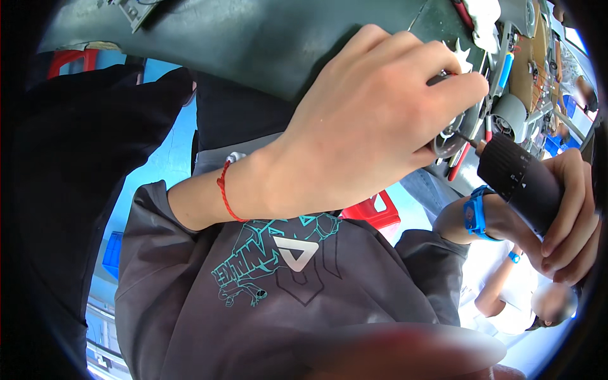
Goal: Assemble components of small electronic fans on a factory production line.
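Note:
My left hand [380, 95], with a red string bracelet at its wrist, is closed around a grey round part [448, 147]. Most of that part is hidden behind my fingers; its lower rim and some metal inside show. In my right hand [573, 218], which has a blue strap on the wrist, is a black power screwdriver [520, 177]. The tool tilts up and left, its thin bit pointing at the round part. Whether the bit touches a screw there, I cannot tell.
A dark green worktable [240, 41] runs along the top, with a metal bracket [135, 16] at far left. To the right lie a grey cylindrical housing [508, 115], a blue-handled tool [506, 69] and a white cloth [484, 25]. Another person [506, 304] is at lower right, near a red stool [373, 214].

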`<state>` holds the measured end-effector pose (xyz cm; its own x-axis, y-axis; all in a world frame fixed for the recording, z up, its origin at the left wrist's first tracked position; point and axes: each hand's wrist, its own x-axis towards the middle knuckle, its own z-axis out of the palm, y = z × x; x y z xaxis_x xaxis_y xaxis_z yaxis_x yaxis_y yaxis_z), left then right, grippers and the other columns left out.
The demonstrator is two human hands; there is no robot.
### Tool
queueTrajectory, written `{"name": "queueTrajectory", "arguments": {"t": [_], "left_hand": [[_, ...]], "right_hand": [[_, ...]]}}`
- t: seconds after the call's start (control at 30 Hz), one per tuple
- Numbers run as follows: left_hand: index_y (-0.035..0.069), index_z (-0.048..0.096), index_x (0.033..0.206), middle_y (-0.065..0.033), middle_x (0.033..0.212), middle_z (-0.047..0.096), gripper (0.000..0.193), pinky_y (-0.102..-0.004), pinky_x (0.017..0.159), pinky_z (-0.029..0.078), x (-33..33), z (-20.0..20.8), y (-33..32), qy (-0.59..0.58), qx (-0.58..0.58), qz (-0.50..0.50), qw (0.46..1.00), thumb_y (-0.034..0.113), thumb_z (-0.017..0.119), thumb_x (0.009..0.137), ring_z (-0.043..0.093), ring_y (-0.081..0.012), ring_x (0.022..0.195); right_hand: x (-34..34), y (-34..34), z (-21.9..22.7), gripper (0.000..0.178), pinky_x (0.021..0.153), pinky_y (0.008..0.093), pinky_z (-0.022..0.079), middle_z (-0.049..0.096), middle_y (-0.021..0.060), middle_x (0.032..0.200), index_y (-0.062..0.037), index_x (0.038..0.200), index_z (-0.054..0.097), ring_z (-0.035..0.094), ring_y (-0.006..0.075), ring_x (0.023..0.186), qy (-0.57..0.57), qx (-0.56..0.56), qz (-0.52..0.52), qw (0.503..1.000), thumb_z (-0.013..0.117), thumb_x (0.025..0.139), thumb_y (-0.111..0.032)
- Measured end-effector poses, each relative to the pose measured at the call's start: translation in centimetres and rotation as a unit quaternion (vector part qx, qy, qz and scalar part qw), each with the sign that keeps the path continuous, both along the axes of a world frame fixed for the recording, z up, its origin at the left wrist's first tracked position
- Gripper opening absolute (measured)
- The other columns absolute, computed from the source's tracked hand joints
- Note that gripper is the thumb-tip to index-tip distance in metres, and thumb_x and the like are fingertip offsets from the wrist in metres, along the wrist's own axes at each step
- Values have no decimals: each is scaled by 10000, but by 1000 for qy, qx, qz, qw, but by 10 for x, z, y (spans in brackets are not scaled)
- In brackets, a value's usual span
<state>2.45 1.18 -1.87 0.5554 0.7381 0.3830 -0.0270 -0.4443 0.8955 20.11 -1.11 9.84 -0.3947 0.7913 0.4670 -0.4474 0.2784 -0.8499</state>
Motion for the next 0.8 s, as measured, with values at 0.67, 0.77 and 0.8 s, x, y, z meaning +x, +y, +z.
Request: {"name": "queueTrajectory", "arguments": {"t": [0.67, 0.77, 0.8], "left_hand": [[116, 625, 1133, -54, 1099, 604, 530, -389, 838, 413, 6, -7, 3, -27, 31, 11, 999, 70, 824, 644, 591, -259, 986], [89, 582, 1229, -108, 1193, 552, 622, -405, 870, 419, 2, -2, 1, 20, 48, -8, 999, 127, 844, 666, 566, -290, 1043], [89, 582, 1229, -108, 1193, 552, 622, -405, 870, 419, 1, 1, -1, 19, 54, -7, 998, 127, 844, 666, 566, -290, 1043]], "right_hand": [[14, 9, -24, 119, 557, 185, 565, 701, 1, 682, -101, 848, 718, 655, 81, 549, 129, 64, -103, 984, 631, 925, -129], [21, -3, 7, 187, 512, 174, 535, 699, -17, 681, -109, 758, 674, 627, 73, 519, 51, -26, -198, 978, 585, 917, -65], [23, 0, 10, 191, 497, 166, 503, 674, -35, 644, -105, 758, 651, 601, 61, 496, 77, 11, -199, 977, 555, 919, -69]]}}
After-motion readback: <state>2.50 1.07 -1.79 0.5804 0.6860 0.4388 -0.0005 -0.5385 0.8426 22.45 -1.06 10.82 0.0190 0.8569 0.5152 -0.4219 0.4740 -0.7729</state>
